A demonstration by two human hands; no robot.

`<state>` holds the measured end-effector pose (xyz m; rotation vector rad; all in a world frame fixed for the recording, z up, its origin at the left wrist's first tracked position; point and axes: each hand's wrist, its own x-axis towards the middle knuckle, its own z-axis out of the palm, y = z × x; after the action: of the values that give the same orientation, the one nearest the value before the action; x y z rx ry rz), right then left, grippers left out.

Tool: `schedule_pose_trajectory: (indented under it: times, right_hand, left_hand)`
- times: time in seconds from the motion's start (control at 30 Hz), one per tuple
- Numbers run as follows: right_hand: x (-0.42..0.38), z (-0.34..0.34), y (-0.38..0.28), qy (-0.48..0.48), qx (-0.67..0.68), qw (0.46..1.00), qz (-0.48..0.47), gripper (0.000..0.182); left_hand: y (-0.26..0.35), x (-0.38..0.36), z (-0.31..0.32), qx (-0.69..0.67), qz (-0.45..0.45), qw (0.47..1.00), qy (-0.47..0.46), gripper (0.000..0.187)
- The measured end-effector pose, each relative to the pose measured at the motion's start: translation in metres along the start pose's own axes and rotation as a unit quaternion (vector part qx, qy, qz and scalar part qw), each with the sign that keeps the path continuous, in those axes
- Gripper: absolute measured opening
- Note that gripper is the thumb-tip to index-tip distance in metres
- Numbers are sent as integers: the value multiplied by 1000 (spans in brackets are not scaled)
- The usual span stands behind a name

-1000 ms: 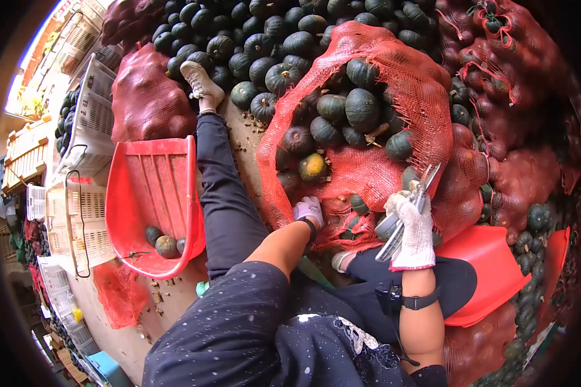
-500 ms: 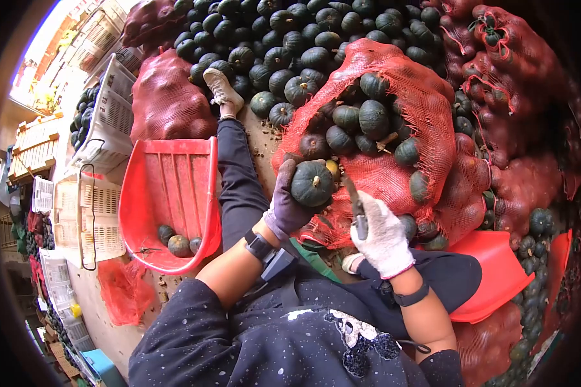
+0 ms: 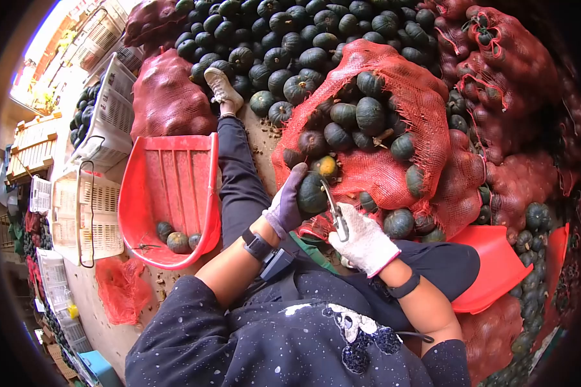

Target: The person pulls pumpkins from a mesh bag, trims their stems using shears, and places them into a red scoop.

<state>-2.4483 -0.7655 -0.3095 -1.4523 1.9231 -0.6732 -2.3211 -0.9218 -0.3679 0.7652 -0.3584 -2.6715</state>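
Note:
A dark green pumpkin [image 3: 312,193] is held in my left hand [image 3: 286,205], which wears a purple-grey glove. My right hand [image 3: 363,240], in a white glove, is closed round a pair of clippers [image 3: 339,221]. The clippers' metal tip touches or nearly touches the top of the pumpkin at its right side. Just beyond my left hand, a pumpkin with a yellow patch [image 3: 328,167] lies at the mouth of an open red mesh bag [image 3: 384,174], which is full of dark green pumpkins.
A red plastic scoop [image 3: 168,256] with several small pumpkins stands at the left, beside white crates [image 3: 103,234]. Another red scoop [image 3: 490,264] is at the right. A large pumpkin heap [image 3: 290,42] lies ahead, and full red mesh bags [image 3: 171,97] stand around.
My right hand has moved left and brought the clippers up to the pumpkin. My left hand has turned the pumpkin sideways, and the yellow-patched pumpkin behind it shows more.

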Motion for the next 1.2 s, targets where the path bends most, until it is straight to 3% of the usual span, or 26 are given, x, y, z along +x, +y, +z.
schedule_pose_trajectory:
  times: [0.03, 0.07, 0.1, 0.17, 0.2, 0.23, 0.27, 0.3, 0.33, 0.37, 0.43, 0.47, 0.5, 0.53, 0.57, 0.6, 0.63, 0.7, 0.77, 0.83, 0.9, 1.03, 1.1, 1.13, 1.2]
  right_hand:
    - [3, -1, 2, -11, 182, 983, 30, 39]
    - [5, -4, 5, -21, 357, 932, 59, 42]
    - [8, -9, 8, -30, 521, 848, 89, 45]
    - [13, -41, 26, 212, 556, 789, 153, 36]
    - [14, -57, 45, 238, 572, 770, 153, 32]
    - [13, -67, 59, 262, 588, 750, 151, 29]
    - [11, -76, 53, 298, 616, 709, 169, 26]
    - [8, -85, 46, 332, 642, 665, 185, 24]
    - [8, -85, 44, 362, 643, 656, 158, 22]
    - [8, -81, 54, 341, 628, 683, 150, 31]
    - [8, -74, 79, 300, 594, 735, 133, 49]
    - [7, -75, 71, 279, 602, 736, 134, 51]
    - [10, -69, 69, 296, 609, 725, 128, 50]
    - [11, -68, 65, 290, 609, 729, 120, 48]
    - [12, -69, 62, 284, 609, 732, 111, 47]
    - [13, -68, 61, 293, 596, 738, 118, 49]
    - [14, -68, 62, 302, 584, 743, 123, 52]
    - [15, -69, 61, 314, 550, 759, 152, 55]
    - [14, -73, 61, 321, 502, 778, 201, 57]
    - [13, -68, 72, 323, 532, 760, 186, 55]
    - [13, -74, 67, 303, 512, 770, 231, 54]
    - [17, -74, 66, 317, 523, 757, 230, 52]
    - [20, -75, 67, 308, 533, 756, 223, 54]
    - [21, -74, 67, 303, 544, 752, 218, 55]
    - [22, -70, 71, 292, 548, 755, 211, 57]
  left_hand:
    - [0, -2, 0, 4, 2, 1000, 0, 49]
    - [0, -3, -1, 8, 4, 1000, 0, 48]
    - [6, -8, -7, 55, 42, 996, 57, 46]
    - [62, -42, -47, 89, 198, 976, 34, 46]
    - [86, -64, -61, 124, 257, 951, 118, 46]
    - [121, -86, -96, 154, 270, 943, 122, 42]
    - [151, -104, -151, 197, 397, 872, 210, 30]
    - [170, -123, -172, 265, 459, 735, 423, 23]
    - [171, -137, -156, 351, 457, 594, 561, 26]
    - [173, -148, -134, 422, 435, 425, 673, 30]
    - [168, -128, -116, 466, 561, 436, 527, 31]
    - [160, -111, -106, 480, 614, 438, 448, 32]
    - [147, -80, -92, 454, 591, 580, 330, 31]
    - [116, -45, -62, 427, 503, 702, 268, 29]
    - [89, -25, -23, 507, 416, 735, 172, 29]
    - [71, 5, -18, 658, 363, 651, 104, 30]
    - [50, 45, -24, 683, 255, 684, -34, 31]
    - [-1, 111, -51, 730, 20, 676, -96, 41]
    - [-41, 164, -83, 866, -166, 450, -138, 54]
    - [-84, 192, -145, 879, -346, 265, -195, 69]
    - [-125, 200, -201, 917, -328, 198, -113, 75]
    - [-88, 155, -121, 893, -393, 176, -128, 84]
    - [-86, 136, -118, 902, -375, 197, -83, 88]
    - [-91, 129, -133, 919, -318, 218, -76, 90]
    - [-93, 128, -149, 905, -313, 264, -116, 97]
